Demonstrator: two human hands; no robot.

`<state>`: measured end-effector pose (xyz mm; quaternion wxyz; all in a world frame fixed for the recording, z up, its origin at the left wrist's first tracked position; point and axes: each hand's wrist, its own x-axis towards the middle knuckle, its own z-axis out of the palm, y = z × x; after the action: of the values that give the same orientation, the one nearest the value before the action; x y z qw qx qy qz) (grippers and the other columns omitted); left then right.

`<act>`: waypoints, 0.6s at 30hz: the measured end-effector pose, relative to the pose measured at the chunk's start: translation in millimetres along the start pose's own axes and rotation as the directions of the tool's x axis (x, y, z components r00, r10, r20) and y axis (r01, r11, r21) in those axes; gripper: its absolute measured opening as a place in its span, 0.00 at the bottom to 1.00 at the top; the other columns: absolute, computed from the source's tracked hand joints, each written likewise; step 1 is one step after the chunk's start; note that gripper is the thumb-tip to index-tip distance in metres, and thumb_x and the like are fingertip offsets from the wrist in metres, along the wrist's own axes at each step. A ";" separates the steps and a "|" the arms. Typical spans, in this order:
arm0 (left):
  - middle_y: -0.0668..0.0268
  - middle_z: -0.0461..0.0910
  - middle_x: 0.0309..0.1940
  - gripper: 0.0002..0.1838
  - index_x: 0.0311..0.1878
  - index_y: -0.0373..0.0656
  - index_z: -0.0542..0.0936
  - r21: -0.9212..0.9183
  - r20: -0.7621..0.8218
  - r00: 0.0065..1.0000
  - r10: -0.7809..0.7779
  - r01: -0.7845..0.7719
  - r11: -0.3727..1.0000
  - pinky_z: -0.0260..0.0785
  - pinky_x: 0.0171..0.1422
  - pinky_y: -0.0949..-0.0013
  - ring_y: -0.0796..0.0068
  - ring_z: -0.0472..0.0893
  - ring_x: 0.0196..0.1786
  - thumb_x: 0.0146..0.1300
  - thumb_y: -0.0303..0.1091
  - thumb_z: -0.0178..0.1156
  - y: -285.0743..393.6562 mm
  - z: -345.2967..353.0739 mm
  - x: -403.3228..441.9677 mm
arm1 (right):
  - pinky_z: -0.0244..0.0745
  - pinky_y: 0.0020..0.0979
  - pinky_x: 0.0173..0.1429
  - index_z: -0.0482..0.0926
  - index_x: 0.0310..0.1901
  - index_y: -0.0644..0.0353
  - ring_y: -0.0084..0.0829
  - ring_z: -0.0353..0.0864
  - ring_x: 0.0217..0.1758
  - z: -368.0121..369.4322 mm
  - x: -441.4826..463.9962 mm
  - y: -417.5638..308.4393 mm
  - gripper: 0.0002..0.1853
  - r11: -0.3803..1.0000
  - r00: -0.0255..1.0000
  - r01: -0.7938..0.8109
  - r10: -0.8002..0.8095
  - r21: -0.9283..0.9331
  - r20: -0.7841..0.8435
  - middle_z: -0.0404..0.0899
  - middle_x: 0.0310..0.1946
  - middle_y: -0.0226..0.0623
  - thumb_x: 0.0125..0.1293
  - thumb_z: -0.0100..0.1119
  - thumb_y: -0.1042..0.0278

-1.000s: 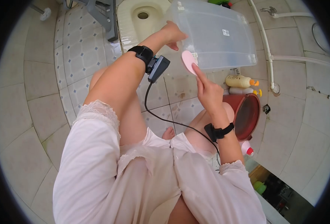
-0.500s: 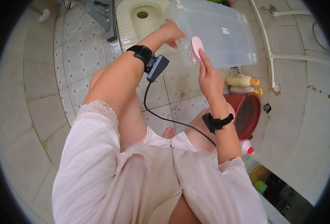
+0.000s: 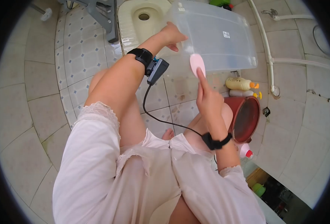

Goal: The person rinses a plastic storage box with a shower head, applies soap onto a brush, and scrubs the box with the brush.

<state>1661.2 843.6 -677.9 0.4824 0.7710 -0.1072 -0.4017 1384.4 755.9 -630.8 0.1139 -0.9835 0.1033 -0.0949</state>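
A large translucent plastic box [image 3: 217, 37] with a small white label is propped at a slant beside the squat toilet. At its near left edge, my left hand [image 3: 173, 36] is closed on the rim, the fingertips partly hidden. My right hand [image 3: 210, 100] grips a pink oval-headed brush [image 3: 197, 64] with the index finger laid along its back. The brush head is at the box's near lower edge; I cannot tell whether it touches. Its underside and any bristles are hidden.
The squat toilet [image 3: 127, 28] and a grey folding frame [image 3: 107, 18] are at the far left. On the right are a yellowish pump bottle [image 3: 237, 84], a red-brown bucket [image 3: 247, 119], a pink bottle with a red cap [image 3: 245, 150] and a white wall pipe [image 3: 265, 41].
My right hand has drawn the pink brush down toward me, from the box's face to its near edge. The left hand has barely moved, and the box has shifted slightly.
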 end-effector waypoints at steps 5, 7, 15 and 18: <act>0.41 0.82 0.34 0.49 0.65 0.11 0.51 0.047 0.000 1.000 -0.001 0.001 0.999 0.84 0.26 0.64 0.57 0.87 0.26 0.64 0.42 0.71 7.6 1.0 -6.8 | 0.74 0.50 0.28 0.67 0.77 0.35 0.51 0.82 0.22 13.2 39.3 -16.7 0.31 0.991 0.994 -0.048 0.059 -0.123 0.087 0.81 0.22 0.47 0.74 0.56 0.68; 0.40 0.82 0.34 0.49 0.66 0.11 0.51 0.042 -0.006 1.000 -0.013 0.013 0.999 0.84 0.27 0.63 0.57 0.87 0.26 0.64 0.42 0.71 6.9 -1.4 -5.9 | 0.74 0.50 0.28 0.66 0.77 0.34 0.50 0.82 0.22 17.8 50.3 -15.5 0.32 0.995 0.999 -0.015 0.019 -0.098 0.043 0.82 0.22 0.46 0.74 0.57 0.68; 0.39 0.81 0.34 0.53 0.67 0.11 0.47 -0.017 0.017 1.000 0.018 -0.017 1.000 0.85 0.28 0.62 0.55 0.87 0.27 0.65 0.44 0.71 -2.0 1.3 2.7 | 0.75 0.49 0.29 0.70 0.74 0.32 0.54 0.82 0.24 -3.6 19.2 1.3 0.25 0.989 0.992 -0.115 0.119 -0.090 0.035 0.82 0.22 0.47 0.78 0.53 0.62; 0.39 0.81 0.34 0.52 0.67 0.11 0.47 -0.001 0.020 1.000 0.006 -0.006 1.000 0.85 0.29 0.61 0.55 0.87 0.28 0.65 0.44 0.71 -2.1 0.7 3.4 | 0.75 0.50 0.30 0.70 0.74 0.29 0.54 0.83 0.25 10.7 52.1 4.5 0.25 0.983 0.986 -0.156 0.161 -0.092 0.046 0.83 0.23 0.47 0.78 0.52 0.61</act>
<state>1662.5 842.3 -681.5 0.4829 0.7664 -0.1142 -0.4080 1435.8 742.1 -633.7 0.0804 -0.9784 0.1822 -0.0545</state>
